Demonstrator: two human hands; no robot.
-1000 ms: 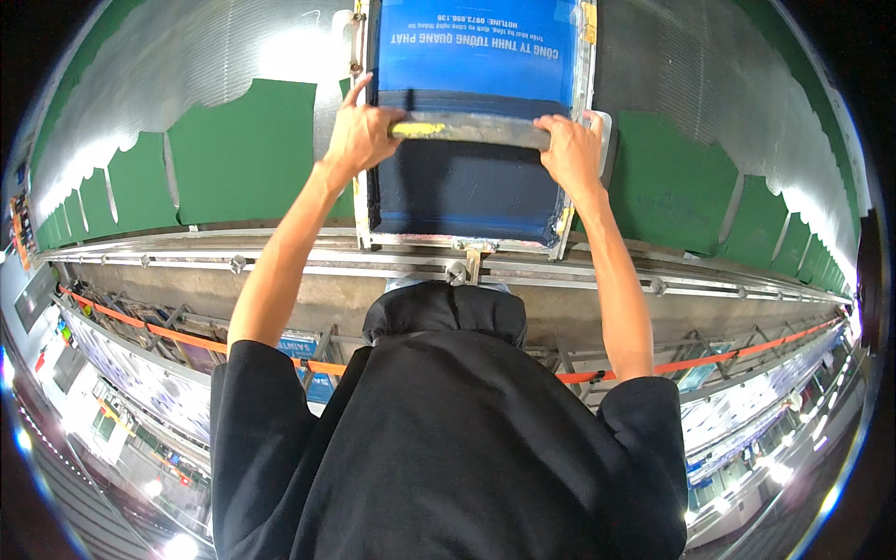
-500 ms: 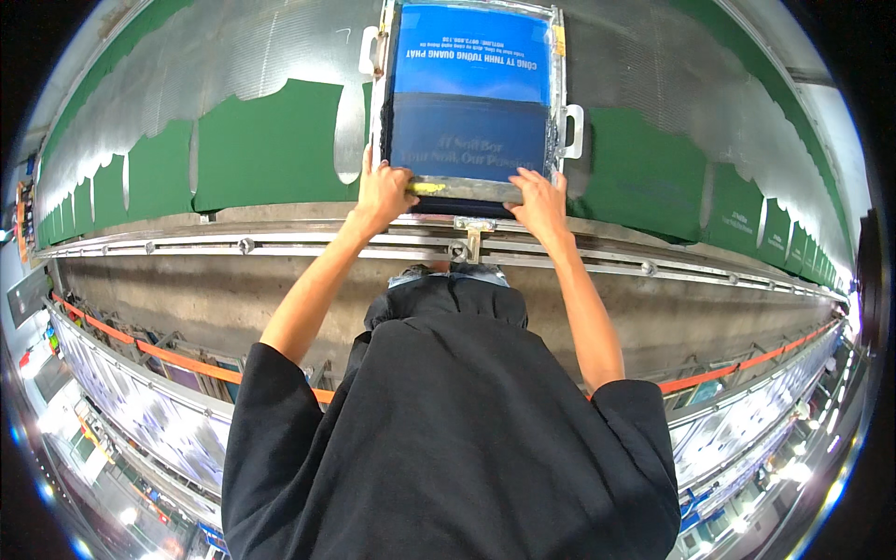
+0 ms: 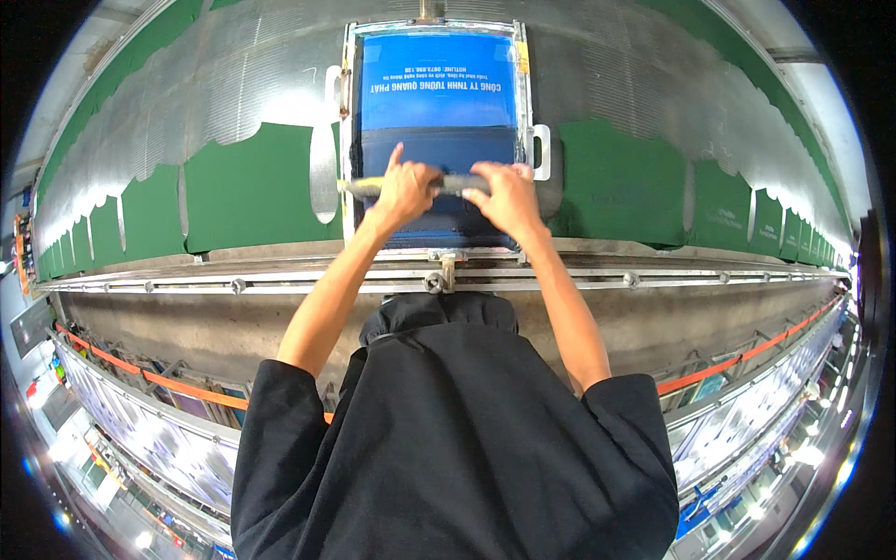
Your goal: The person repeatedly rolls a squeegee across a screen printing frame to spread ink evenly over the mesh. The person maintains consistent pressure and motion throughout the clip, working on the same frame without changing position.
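A framed printing screen point(image 3: 524, 103) lies in front of me, its bright blue upper part point(image 3: 439, 114) above a dark blue lower part. Across the dark part runs a long squeegee point(image 3: 455, 184), blurred, with yellow at its left end. My left hand point(image 3: 407, 192) is closed round it left of the middle, index finger pointing away from me. My right hand point(image 3: 509, 198) grips it nearer the right end, thumb on my side. Whether the squeegee's blade touches the mesh I cannot tell. White handles point(image 3: 542, 152) stick out from both sides of the frame.
Green fabric pieces point(image 3: 252, 196) lie along the long grey table point(image 3: 224, 93) on both sides of the screen. A metal rail point(image 3: 336, 281) with bolts runs along the near edge. An orange bar point(image 3: 187, 383) and another shiny table point(image 3: 159, 420) are behind me.
Both hands have carried the squeegee from close to the screen's near edge farther across the dark part, away from me. The screen sits slightly lower and more to the left in view.
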